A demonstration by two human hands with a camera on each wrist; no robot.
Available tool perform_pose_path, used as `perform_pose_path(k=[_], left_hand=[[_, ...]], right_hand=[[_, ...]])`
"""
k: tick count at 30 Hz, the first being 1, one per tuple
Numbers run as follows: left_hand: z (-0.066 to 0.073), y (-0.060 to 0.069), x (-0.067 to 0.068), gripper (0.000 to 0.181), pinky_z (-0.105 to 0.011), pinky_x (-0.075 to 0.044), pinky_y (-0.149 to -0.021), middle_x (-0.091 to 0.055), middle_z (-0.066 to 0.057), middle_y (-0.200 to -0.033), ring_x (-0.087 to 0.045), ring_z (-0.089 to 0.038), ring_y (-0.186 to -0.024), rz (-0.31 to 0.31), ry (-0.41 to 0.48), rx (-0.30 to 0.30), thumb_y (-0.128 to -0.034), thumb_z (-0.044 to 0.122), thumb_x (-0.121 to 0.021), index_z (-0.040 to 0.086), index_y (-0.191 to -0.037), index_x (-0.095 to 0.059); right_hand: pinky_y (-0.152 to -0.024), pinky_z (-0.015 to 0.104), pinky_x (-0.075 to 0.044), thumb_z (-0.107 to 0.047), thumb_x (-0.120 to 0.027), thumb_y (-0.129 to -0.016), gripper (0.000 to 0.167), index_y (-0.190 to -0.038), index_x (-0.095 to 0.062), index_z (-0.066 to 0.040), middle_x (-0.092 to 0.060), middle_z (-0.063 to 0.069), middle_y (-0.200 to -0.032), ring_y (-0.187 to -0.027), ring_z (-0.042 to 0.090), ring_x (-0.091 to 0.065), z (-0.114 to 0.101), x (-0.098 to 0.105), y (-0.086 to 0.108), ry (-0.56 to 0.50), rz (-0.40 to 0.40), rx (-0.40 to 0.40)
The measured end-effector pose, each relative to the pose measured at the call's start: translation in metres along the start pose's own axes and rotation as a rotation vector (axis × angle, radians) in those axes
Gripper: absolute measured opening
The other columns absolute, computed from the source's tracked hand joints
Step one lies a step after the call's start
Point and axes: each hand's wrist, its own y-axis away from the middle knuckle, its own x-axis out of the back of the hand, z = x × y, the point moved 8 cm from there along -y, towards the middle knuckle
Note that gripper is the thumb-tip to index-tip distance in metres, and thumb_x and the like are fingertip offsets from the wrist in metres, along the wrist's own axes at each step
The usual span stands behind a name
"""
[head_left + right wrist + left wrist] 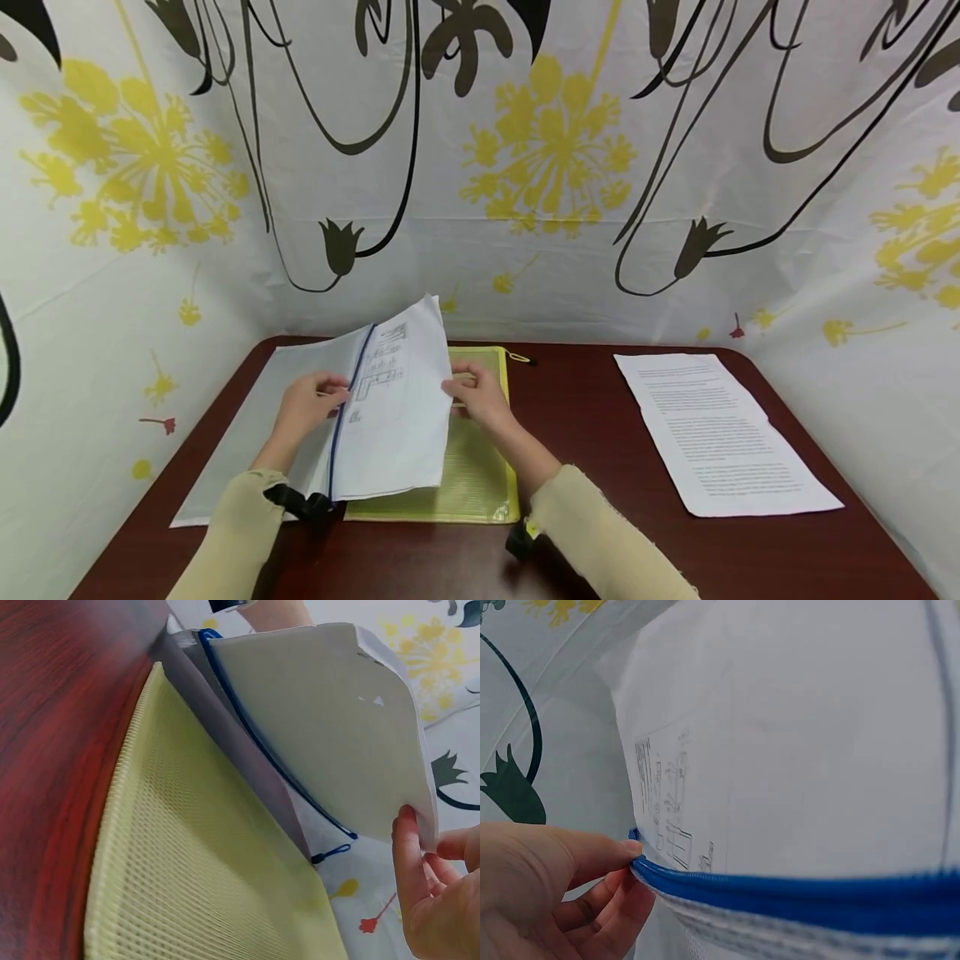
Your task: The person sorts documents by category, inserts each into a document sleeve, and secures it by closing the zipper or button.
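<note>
The left hand pinched the blue zip edge of a pale translucent pouch between thumb and forefinger, its other fingers bent beneath. The right hand pinched the outer edge of some white sheets, with its thumb on the printed face and its fingers behind.

The sheets were raised between the 2 hands, tilted, with their inner side along the blue zip edge; how far they reached into the pouch could not be told. Small print and line drawings showed on the upper left of the top page. The pouch lay on the left part of the desk, and a blue zip pull hung near the end of its zip.

Beneath the raised sheets, a yellow mesh pouch rested on the desk, its yellow zip pull at the far right corner. Well apart on the right lay white paper covered in lines of text. Behind the desk hung a white cloth patterned with yellow and dark flowers.
</note>
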Motion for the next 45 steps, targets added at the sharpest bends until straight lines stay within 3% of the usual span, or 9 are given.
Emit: perform_pose_path(k=[7, 13, 23, 45], left_hand=[[0.000, -0.001, 0.000, 0.023, -0.035, -0.063, -0.075, -0.068, -0.021, -0.104, -0.066, -0.025, -0.087, -0.004, 0.025, -0.009, -0.0955, 0.010, -0.063, -0.003, -0.114, -0.067], [0.000, 0.000, 0.002, 0.023, -0.035, -0.062, -0.077, -0.068, -0.022, -0.107, -0.066, -0.026, -0.090, -0.006, 0.038, -0.004, -0.0962, 0.010, -0.062, -0.003, -0.115, -0.067], [-0.003, 0.002, 0.004, 0.024, -0.037, -0.063, -0.078, -0.068, -0.022, -0.108, -0.066, -0.026, -0.089, -0.001, 0.045, 0.006, -0.0966, 0.011, -0.063, -0.003, -0.116, -0.067], [0.001, 0.004, 0.004, 0.024, -0.036, -0.062, -0.079, -0.068, -0.021, -0.109, -0.064, -0.025, -0.089, 0.001, 0.072, -0.009, -0.0975, 0.013, -0.062, -0.002, -0.116, -0.067]], right_hand=[[-0.066, 0.024, -0.059, -0.012, -0.065, -0.095, 0.033, -0.125, -0.057, 0.001, -0.073, 0.020, -0.109, -0.077, 0.009, -0.068, 0.011, -0.004, -0.002, -0.015, -0.007, 0.005], [-0.069, 0.030, -0.062, -0.017, -0.062, -0.098, 0.034, -0.127, -0.058, 0.000, -0.071, 0.009, -0.099, -0.078, 0.011, -0.068, 0.018, -0.001, -0.003, -0.034, -0.008, -0.019], [-0.075, 0.037, -0.064, -0.005, -0.060, -0.094, 0.032, -0.125, -0.060, 0.003, -0.074, 0.012, -0.098, -0.078, 0.013, -0.069, 0.022, 0.000, -0.004, -0.067, -0.011, -0.016], [-0.071, 0.031, -0.064, 0.000, -0.060, -0.095, 0.032, -0.126, -0.059, 0.005, -0.072, 0.019, -0.103, -0.075, 0.012, -0.068, 0.030, -0.021, -0.007, -0.101, -0.044, -0.015]])
